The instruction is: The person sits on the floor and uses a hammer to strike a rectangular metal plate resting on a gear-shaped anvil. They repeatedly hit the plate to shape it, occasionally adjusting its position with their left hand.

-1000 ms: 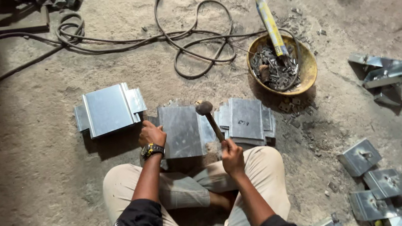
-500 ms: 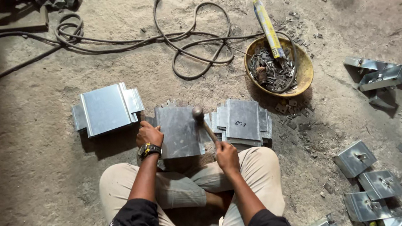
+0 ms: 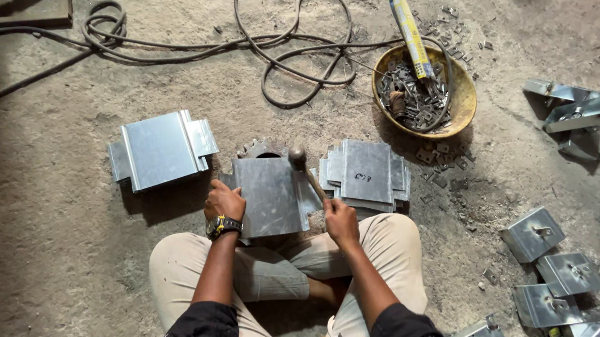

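Right hand (image 3: 340, 220) gripping hammer (image 3: 305, 171), left hand (image 3: 223, 201) pinning metal sheet (image 3: 269, 194) edge, stacks close alongside

Left hand (image 3: 223, 201) steadies the metal sheet (image 3: 270, 194) (flat on the floor); right hand (image 3: 340, 218) grips a hammer (image 3: 303, 169).
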